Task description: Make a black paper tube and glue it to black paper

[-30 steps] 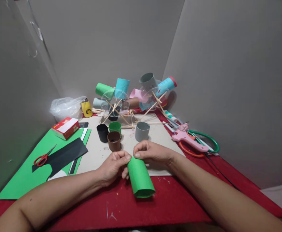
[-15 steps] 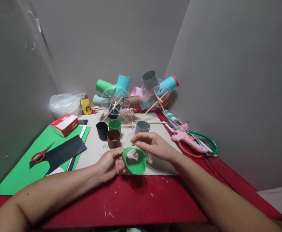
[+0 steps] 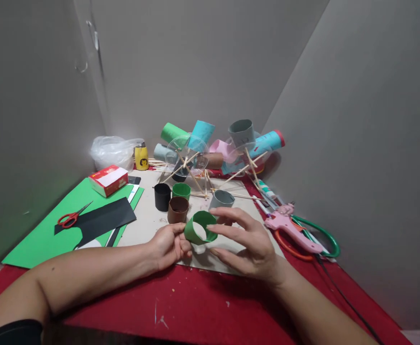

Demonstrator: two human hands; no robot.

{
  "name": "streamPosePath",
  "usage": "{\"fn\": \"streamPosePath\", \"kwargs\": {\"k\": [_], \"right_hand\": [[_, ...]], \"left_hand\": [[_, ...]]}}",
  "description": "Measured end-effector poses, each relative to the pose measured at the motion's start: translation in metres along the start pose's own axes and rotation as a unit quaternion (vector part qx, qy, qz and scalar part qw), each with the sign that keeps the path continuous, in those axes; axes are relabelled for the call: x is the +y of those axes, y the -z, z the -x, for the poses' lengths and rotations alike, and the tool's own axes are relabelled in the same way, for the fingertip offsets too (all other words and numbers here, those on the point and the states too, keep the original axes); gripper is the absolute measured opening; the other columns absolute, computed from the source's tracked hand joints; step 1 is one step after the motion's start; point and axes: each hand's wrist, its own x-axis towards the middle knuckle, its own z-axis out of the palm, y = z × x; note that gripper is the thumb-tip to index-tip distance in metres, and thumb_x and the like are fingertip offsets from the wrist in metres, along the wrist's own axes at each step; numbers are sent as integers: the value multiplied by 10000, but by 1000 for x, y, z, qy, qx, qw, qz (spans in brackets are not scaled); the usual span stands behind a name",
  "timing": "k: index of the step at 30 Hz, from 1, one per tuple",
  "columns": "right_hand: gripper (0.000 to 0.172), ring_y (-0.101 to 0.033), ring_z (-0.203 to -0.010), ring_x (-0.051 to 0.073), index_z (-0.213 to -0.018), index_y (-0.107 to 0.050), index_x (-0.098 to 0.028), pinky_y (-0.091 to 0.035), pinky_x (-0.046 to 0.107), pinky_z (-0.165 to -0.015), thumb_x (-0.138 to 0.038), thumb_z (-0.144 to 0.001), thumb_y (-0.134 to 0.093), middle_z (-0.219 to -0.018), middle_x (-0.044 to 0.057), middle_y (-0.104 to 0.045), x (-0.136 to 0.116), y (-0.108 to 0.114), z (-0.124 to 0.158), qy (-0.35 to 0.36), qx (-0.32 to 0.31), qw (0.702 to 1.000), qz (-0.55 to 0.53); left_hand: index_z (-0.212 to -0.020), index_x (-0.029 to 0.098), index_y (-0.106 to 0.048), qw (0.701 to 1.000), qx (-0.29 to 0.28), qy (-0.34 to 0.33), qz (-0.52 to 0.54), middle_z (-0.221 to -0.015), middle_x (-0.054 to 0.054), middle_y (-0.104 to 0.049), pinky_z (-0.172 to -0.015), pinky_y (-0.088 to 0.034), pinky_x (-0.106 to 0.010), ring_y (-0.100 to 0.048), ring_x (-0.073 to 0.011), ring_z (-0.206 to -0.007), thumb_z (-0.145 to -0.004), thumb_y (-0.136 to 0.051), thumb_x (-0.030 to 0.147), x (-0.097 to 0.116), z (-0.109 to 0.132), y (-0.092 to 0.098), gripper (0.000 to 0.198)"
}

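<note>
My left hand (image 3: 172, 245) pinches the left side of a short green paper tube (image 3: 194, 234), tilted so that I look partly down its open end. On the tube's right, my right hand (image 3: 249, 242) has its fingers spread, a fingertip close to or touching the rim; contact is hard to judge. Just behind stand a brown paper tube (image 3: 178, 211), a black paper tube (image 3: 162, 198), another green paper tube (image 3: 181, 190) and a grey paper tube (image 3: 222, 199), all upright on a pale board (image 3: 148, 225).
Red scissors (image 3: 68, 219) lie over black paper (image 3: 105, 218) and green sheets (image 3: 33, 239) at left, near a red box (image 3: 109, 180). A pink glue gun (image 3: 292, 230) with a cord lies right. Behind, stick frames (image 3: 185, 163) carry plastic discs and coloured tubes.
The green tube in my left hand has tipped more upright. My right hand has come down beside it with fingers spreading. The whole view has shifted slightly.
</note>
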Motion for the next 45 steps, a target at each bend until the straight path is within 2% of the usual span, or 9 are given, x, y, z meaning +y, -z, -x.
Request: {"fn": "streamPosePath", "kwargs": {"k": [8,17,19,23,30,36,39,42,45], "right_hand": [[356,-609,-1084,285,-1187,-641,-211,-520,447,-891,-293,-843,-678,-1270,164,-614,9,7,-3,-11,-52,999,4],[182,-627,-1065,255,-1014,-705,-237,-529,410,-875,-239,-833,-724,-1222,127,-663,8,11,-7,-18,-90,996,-23],[67,-624,-1073,247,-901,-719,-239,-528,406,-881,-195,-855,-699,-1229,112,-664,10,11,-5,-40,-76,996,-33],[93,-628,-1094,263,-789,-736,-252,-521,441,-912,-224,-866,-691,-1227,91,-677,17,11,-2,-117,-17,991,-59],[143,-646,-1092,263,-734,-738,-252,-511,460,-934,-323,-854,-707,-1169,87,-710,30,8,0,-219,22,967,-127],[171,-643,-1096,273,-701,-749,-241,-489,477,-965,-361,-822,-739,-1156,99,-720,33,9,0,-259,12,951,-170],[180,-649,-1088,281,-686,-744,-232,-496,466,-955,-366,-805,-757,-1149,104,-719,35,16,-1,-278,28,942,-184],[172,-643,-1098,277,-690,-738,-234,-497,456,-956,-351,-815,-748,-1164,95,-709,38,22,-1,-285,81,939,-173],[136,-634,-1113,268,-721,-737,-240,-497,444,-953,-319,-833,-732,-1194,89,-693,39,22,0,-275,119,942,-151]], "left_hand": [[-724,125,-581,1000,1,8,-10,-536,11,-545,-439,-419,-231,-378,-72,-339,-934,-386,154,0,0,0,288],[-686,148,-526,1000,-16,8,-15,-476,57,-443,-439,-398,-209,-357,-65,-333,-918,-462,182,-2,-3,4,243],[-710,158,-513,1000,-20,11,-22,-480,56,-458,-442,-407,-215,-379,-73,-330,-948,-440,234,-2,-3,5,260],[-838,166,-517,999,-33,13,-38,-646,-1,-625,-459,-464,-252,-486,-98,-351,-977,-405,336,-2,-4,8,246],[-957,154,-561,996,-63,-27,-62,-811,-22,-677,-440,-463,-228,-563,-91,-387,-872,-612,324,-7,-6,10,197],[-831,169,-530,992,-73,-66,-74,-609,54,-583,-460,-478,-210,-540,-81,-382,-727,-784,345,-10,2,7,326],[-879,157,-577,991,-78,-70,-88,-718,25,-643,-467,-490,-218,-554,-74,-396,-696,-802,366,-11,6,5,357],[-960,139,-625,986,-82,-74,-124,-975,-69,-709,-456,-477,-216,-589,-71,-427,-706,-785,382,-13,7,6,386],[-943,127,-629,980,-89,-85,-157,-973,-96,-718,-420,-428,-199,-600,-82,-424,-720,-771,395,-18,6,9,376]]}}
